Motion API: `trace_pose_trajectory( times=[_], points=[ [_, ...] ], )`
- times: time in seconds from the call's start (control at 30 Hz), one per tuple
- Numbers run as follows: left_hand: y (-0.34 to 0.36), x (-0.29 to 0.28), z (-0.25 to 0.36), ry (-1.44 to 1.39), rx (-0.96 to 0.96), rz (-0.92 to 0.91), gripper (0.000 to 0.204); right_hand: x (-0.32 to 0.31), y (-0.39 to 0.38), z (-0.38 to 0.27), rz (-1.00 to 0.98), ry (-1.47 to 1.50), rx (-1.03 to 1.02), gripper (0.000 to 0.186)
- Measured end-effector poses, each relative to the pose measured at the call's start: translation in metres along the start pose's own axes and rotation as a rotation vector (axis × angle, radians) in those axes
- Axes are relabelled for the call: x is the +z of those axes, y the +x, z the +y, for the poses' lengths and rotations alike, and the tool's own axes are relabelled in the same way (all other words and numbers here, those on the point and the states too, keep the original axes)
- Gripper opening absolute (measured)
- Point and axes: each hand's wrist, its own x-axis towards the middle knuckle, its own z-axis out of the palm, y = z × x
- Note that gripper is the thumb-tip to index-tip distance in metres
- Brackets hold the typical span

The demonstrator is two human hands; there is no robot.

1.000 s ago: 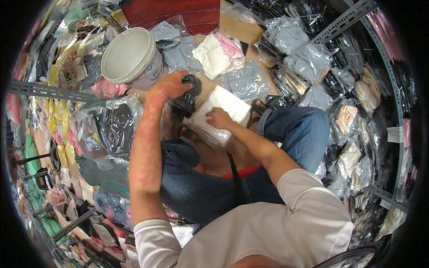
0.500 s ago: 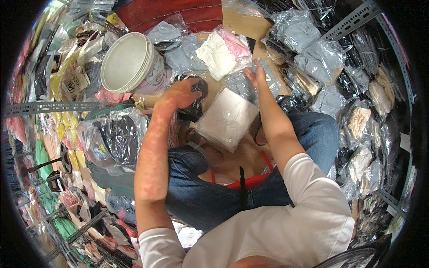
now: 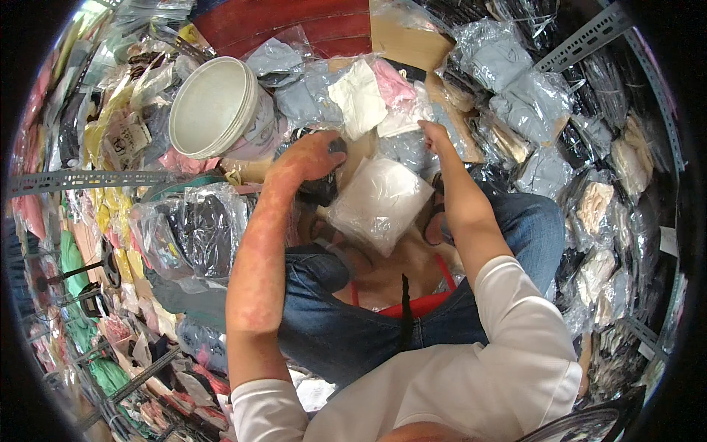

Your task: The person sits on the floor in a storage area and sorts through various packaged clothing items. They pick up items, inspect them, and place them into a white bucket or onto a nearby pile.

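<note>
My left hand [image 3: 315, 156] curls over a dark bundle [image 3: 336, 152] in shiny plastic, beside the bucket; its exact kind is hard to make out. My right hand [image 3: 436, 138] has its fingers drawn together at the edge of a white garment [image 3: 405, 118] in clear plastic. Against that one lie a cream garment [image 3: 359, 99] and a pink garment [image 3: 392, 82]. Between my forearms, above my feet, sits a square, clear-wrapped white packet [image 3: 383, 202], touched by neither hand.
Stacked white buckets [image 3: 212, 107] stand at the far left. Grey bagged garments [image 3: 305, 96] lie behind my hands. More bagged clothes [image 3: 541, 96] pile up on the right. A perforated metal bar [image 3: 88, 180] runs in from the left, and a red panel [image 3: 283, 28] stands at the back.
My right hand has gone from spread fingers to a pinch at the white garment's edge. The cream and pink garments have shifted and more white shows under them. My left hand stays on the dark bundle.
</note>
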Motion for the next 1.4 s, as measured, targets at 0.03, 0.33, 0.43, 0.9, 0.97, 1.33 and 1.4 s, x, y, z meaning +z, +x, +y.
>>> trace_pose_trajectory(
  times=[0.03,0.33,0.43,0.9,0.97,1.33,1.4],
  points=[
    [-0.001,-0.002,0.002,-0.009,0.002,0.013,0.056,-0.007,-0.004,-0.008,-0.002,-0.032,-0.01,0.027],
    [0.014,0.0,0.002,-0.005,0.028,0.098,0.059,-0.054,-0.104,-0.177,-0.079,-0.416,-0.482,0.029],
    [0.016,0.002,0.017,-0.062,0.022,0.128,0.059,-0.07,-0.154,-0.225,-0.205,-0.383,-0.486,0.028],
    [0.025,0.041,0.029,-1.544,-0.066,-0.076,0.093,-0.087,-0.262,-0.214,-0.661,-0.389,-0.548,0.033],
    [0.029,0.033,0.027,-1.771,0.084,0.049,0.096,-0.082,-0.271,-0.218,-0.712,-0.454,-0.563,0.034],
    [0.013,-0.025,0.023,-1.643,0.129,0.727,0.033,-0.078,-0.204,-0.206,-0.346,-0.655,-0.686,0.037],
    [0.008,-0.033,0.02,-1.702,0.133,0.712,0.039,-0.078,-0.19,-0.204,-0.302,-0.599,-0.708,0.036]
  ],
)
